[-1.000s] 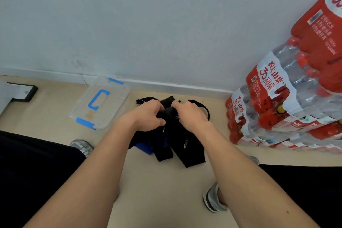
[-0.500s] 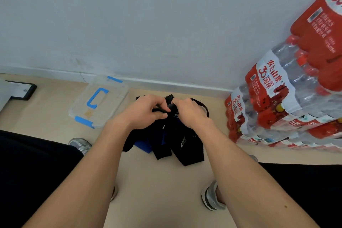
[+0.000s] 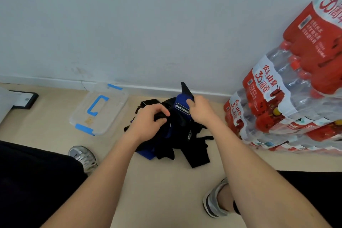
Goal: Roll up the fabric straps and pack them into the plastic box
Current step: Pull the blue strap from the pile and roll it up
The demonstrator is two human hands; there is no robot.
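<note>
The person is crouching over a heap of fabric straps (image 3: 187, 146) lying on the floor (image 3: 166, 187), between their two shoes and the wall (image 3: 148, 24). The heap is a tangle of black and blue bands, with loose ends trailing toward the person.

The right hand (image 3: 200, 111) is holding one blue strap (image 3: 182, 106) up out of the heap. Its grip is grasping the strap near the upper end, with the thumb pressing on the blue face and the fingers curling behind. The strap's long axis is running from the heap up and away toward the wall, leaning a little to the left. Its black tip is pointing up past the skirting board. A dark label with white lettering is facing the camera.

The left hand (image 3: 148, 120) is sitting just beside it, lower down, on the near left of the heap. Its grip is clenched round a bunch of black strap, with the fingers curling over the top. Whether that bunch is part of the blue strap cannot be told.

The plastic box (image 3: 114, 114) is standing on the floor to the left of the heap, apart from it and close to the wall. It is clear, its lid is on, and the blue handle is facing up. Its long axis is running diagonally from near left to far right.

Shrink-wrapped packs of water bottles (image 3: 288, 102) are stacked against the wall on the right.
</note>
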